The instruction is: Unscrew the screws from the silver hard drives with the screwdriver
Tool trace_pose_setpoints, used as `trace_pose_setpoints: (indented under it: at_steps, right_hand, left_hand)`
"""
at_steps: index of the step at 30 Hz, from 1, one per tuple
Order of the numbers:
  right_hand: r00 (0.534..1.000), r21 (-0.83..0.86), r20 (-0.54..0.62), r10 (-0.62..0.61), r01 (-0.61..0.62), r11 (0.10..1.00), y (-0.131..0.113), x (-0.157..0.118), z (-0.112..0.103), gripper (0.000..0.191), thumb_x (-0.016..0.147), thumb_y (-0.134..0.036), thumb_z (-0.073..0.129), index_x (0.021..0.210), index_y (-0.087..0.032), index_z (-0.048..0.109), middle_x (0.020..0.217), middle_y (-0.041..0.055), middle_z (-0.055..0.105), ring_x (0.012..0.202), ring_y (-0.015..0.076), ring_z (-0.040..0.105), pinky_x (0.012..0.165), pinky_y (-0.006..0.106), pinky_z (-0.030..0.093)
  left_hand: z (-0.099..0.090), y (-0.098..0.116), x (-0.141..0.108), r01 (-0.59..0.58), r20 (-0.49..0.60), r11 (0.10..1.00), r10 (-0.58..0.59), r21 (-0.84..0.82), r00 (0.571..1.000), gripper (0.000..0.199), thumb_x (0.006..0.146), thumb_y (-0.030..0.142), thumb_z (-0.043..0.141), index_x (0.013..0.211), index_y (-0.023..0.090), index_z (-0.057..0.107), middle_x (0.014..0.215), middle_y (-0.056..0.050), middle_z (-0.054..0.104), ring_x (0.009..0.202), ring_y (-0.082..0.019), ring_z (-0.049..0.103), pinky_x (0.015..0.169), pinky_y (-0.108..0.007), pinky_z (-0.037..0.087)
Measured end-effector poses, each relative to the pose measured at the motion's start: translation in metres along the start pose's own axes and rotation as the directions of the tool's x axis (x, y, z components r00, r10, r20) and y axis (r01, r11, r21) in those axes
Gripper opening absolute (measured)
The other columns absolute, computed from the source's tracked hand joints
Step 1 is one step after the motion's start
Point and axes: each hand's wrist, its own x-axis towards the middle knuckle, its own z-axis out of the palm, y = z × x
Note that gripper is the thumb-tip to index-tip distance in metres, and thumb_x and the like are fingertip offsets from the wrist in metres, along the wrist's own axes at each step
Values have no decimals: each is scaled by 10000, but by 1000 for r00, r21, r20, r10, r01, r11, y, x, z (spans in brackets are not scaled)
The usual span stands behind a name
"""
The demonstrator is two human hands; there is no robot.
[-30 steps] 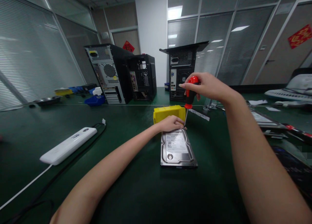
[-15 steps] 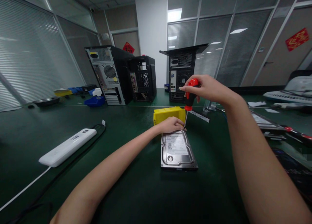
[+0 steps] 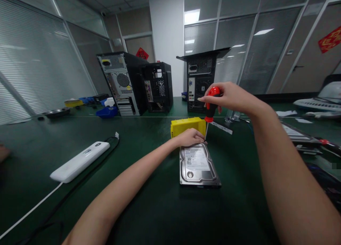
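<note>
Red and black, the screwdriver (image 3: 211,111) stands nearly upright in the right hand (image 3: 228,95), its thin shaft running down to the far right corner of the silver hard drive (image 3: 197,164). From my seat, well away from this, I see those fingers closed round the handle near its top. The left hand (image 3: 189,137) lies over the drive's far end, fingers bent and together, their tips beside the screwdriver's tip; I cannot tell whether they pinch anything there. The hard drive lies flat, label up, on the dark green table (image 3: 144,209), just in front of a yellow bin (image 3: 188,124). Over the past second I find hardly any change: the view has swung slightly, so everything sits a little farther right, yet hands, screwdriver and drive keep the same arrangement. I take that to mean the work is holding steady at that one corner, though the exact meeting of tip and metal is too small for me to make out.
</note>
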Motion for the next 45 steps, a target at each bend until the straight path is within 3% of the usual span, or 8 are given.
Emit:
trace_pose_setpoints:
  at_steps: [12,17,23,28,32,36,39,45]
  right_hand:
    - [999,-70,-36,-23,20,997,-5,0,6,296,706,-468,654,771,-181,615,584,18,616,412,129,525,449,274,404]
    - [984,-154,-177,17,-45,987,-5,-1,13,420,655,-586,644,692,-174,576,487,11,542,414,150,508,473,298,393]
    - [940,-287,-341,-4,-101,953,10,6,18,438,714,-620,544,669,-185,582,589,62,574,572,209,539,567,347,410]
    - [963,-102,-263,-58,32,994,14,8,17,332,716,-517,604,725,-186,624,699,60,626,664,200,563,630,329,436]
    - [966,14,-257,12,-9,1000,13,7,17,397,746,-556,542,631,-177,576,621,50,594,585,173,533,534,287,412]
    - [990,194,-106,92,-70,978,14,7,11,332,855,-340,340,666,-178,560,564,28,569,445,132,473,412,248,354]
    - [998,223,-47,51,-39,974,18,6,5,209,824,-249,382,756,-185,569,602,11,575,427,117,473,403,235,373]
    - [998,135,-47,-50,56,989,20,1,-3,268,821,-433,499,784,-195,616,606,10,575,436,111,479,422,243,383]
  left_hand:
    - [1,3,-1,-18,-38,999,19,27,999,201,812,150,561,932,95,712,915,-60,720,835,-174,657,759,-220,461]
    - [3,5,0,-22,-66,999,25,40,997,222,814,115,536,960,88,701,942,-69,718,854,-170,663,773,-216,464]
    - [3,6,-1,11,-67,999,-8,43,998,236,812,115,530,974,81,699,954,-80,719,860,-179,669,803,-231,471]
    - [5,4,0,29,-70,999,-27,25,997,260,821,125,526,1028,75,675,964,-85,718,879,-172,673,814,-229,476]
    - [6,2,1,36,-76,999,-35,19,997,263,819,139,538,1035,70,670,977,-94,714,872,-169,674,811,-234,484]
    - [5,2,0,26,-70,1000,-25,14,997,254,819,140,539,1024,83,677,973,-87,714,891,-175,667,837,-251,478]
    - [5,2,0,20,-65,1000,-19,5,998,254,816,127,538,1027,98,677,976,-77,714,922,-175,659,852,-256,472]
    - [6,-1,0,26,-81,999,-28,-21,996,261,804,123,557,1037,97,672,974,-87,713,926,-177,663,850,-263,481]
